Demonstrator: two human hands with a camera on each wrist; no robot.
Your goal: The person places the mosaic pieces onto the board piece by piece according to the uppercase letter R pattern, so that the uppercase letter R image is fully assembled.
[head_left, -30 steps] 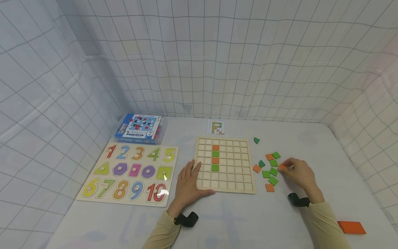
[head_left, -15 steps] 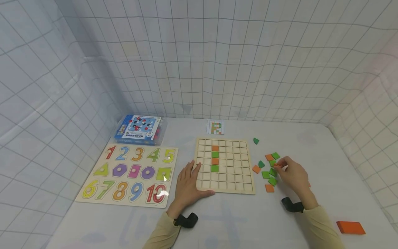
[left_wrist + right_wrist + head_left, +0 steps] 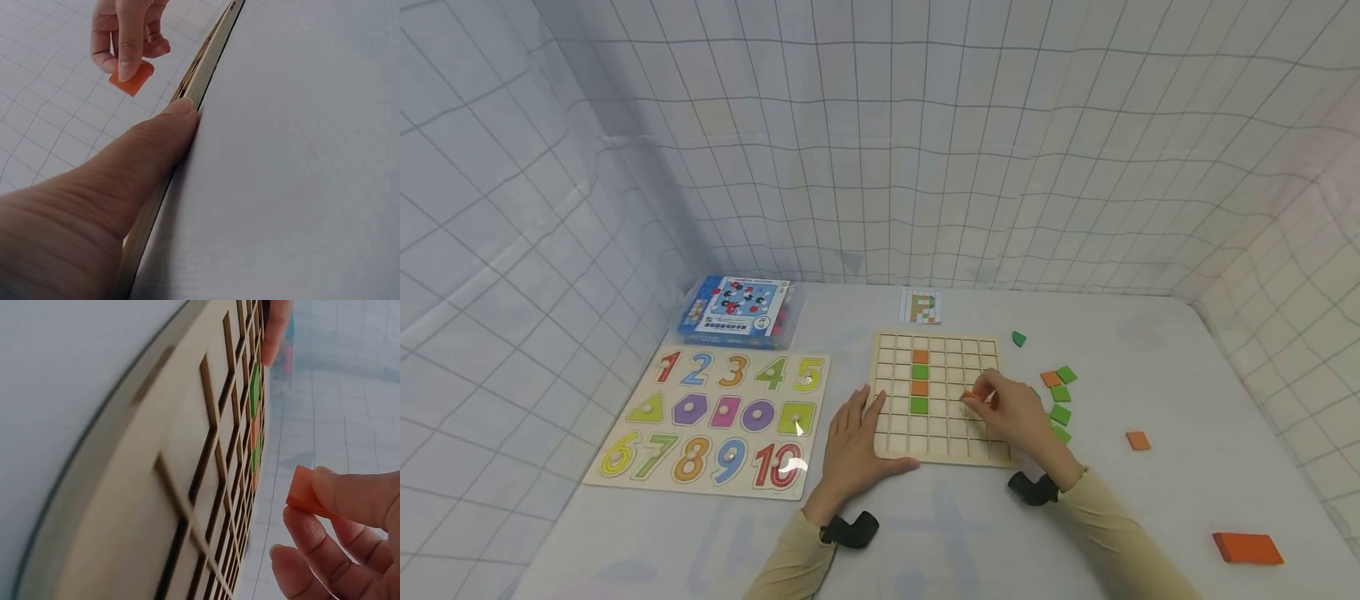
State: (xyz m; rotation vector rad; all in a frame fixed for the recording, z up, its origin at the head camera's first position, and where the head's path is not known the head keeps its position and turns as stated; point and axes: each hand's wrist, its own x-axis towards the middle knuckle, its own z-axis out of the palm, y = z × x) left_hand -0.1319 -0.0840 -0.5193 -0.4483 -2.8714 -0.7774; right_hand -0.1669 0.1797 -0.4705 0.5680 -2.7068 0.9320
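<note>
My right hand [image 3: 1015, 415] pinches an orange square tile [image 3: 302, 490] between thumb and fingertips, above the right part of the wooden grid board [image 3: 947, 446]. In the left wrist view the same orange tile [image 3: 132, 80] hangs from the fingertips, off the board. Four-in-a-column is avoided here by plain sight: orange and green tiles [image 3: 920, 372] alternate down one column of the grid. My left hand [image 3: 850, 450] lies spread on the board's left front corner, its thumb [image 3: 150, 147] along the front edge.
Loose green tiles [image 3: 1060, 414] and an orange tile [image 3: 1050, 379] lie right of the board, partly behind my right hand. Another orange tile [image 3: 1138, 440] and an orange block [image 3: 1248, 548] lie farther right. A pattern card [image 3: 920, 307], number puzzle [image 3: 707, 425] and blue box [image 3: 737, 312] also stand around.
My right hand has moved left from the loose tiles to over the board, carrying the orange tile. An orange tile now shows at the right, where the hand was. My left hand stays put.
</note>
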